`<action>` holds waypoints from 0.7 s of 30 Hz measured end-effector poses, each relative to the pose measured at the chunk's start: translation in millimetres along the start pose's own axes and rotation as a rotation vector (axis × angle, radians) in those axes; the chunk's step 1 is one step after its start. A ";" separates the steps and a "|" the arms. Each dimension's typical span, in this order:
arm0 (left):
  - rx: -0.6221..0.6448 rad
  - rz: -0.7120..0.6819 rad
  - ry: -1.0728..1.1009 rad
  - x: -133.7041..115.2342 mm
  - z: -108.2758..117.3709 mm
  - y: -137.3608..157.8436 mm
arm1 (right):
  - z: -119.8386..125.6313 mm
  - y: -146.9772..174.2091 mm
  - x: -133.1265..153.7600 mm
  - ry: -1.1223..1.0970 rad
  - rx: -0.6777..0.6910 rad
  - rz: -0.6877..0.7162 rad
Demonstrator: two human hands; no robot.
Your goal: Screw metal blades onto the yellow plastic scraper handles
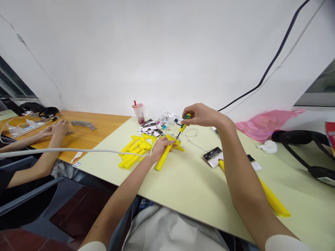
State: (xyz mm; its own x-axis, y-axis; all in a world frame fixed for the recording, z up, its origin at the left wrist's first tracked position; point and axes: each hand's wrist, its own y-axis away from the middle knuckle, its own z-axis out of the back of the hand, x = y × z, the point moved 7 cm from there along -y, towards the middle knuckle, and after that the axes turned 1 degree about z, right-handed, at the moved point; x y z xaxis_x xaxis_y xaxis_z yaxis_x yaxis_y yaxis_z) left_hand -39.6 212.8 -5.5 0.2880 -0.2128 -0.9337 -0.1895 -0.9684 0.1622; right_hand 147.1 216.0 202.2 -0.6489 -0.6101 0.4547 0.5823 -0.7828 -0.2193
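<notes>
Around the middle of the pale green table, a bit nearer the left edge than the right, I've got a yellow scraper-shaped tool in my left hand, fingers pinched around it up by the head. Its long axis runs on a slant: the handle end points at the near edge, leaning a little left, and the wide head faces off toward the far edge and the right. My right hand is wrapped around the handle of a green-and-yellow screwdriver, which angles down and left so the tip comes to the head. Too small to tell if it's sitting in a screw. More yellow tools are heaped by the left edge, handles mostly slanting toward the near-left corner, and a cup stands at the far-left corner.
</notes>
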 end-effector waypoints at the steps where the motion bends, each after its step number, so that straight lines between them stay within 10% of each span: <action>1: 0.005 0.005 -0.004 0.7 0.3 -0.7 | 0.6 -0.1 -0.9 0.000 -0.004 -0.003; 21: 0.009 0.015 -0.006 4.8 3.7 -5.7 | 8.1 -0.6 -3.7 0.037 -0.109 0.046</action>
State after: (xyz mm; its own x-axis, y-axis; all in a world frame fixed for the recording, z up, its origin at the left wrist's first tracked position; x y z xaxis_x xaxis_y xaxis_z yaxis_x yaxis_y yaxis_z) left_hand -40.6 217.7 -12.0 0.2792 -0.2260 -0.9333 -0.2021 -0.9640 0.1729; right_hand 153.1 219.7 207.6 -0.6416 -0.6481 0.4102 0.5566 -0.7614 -0.3324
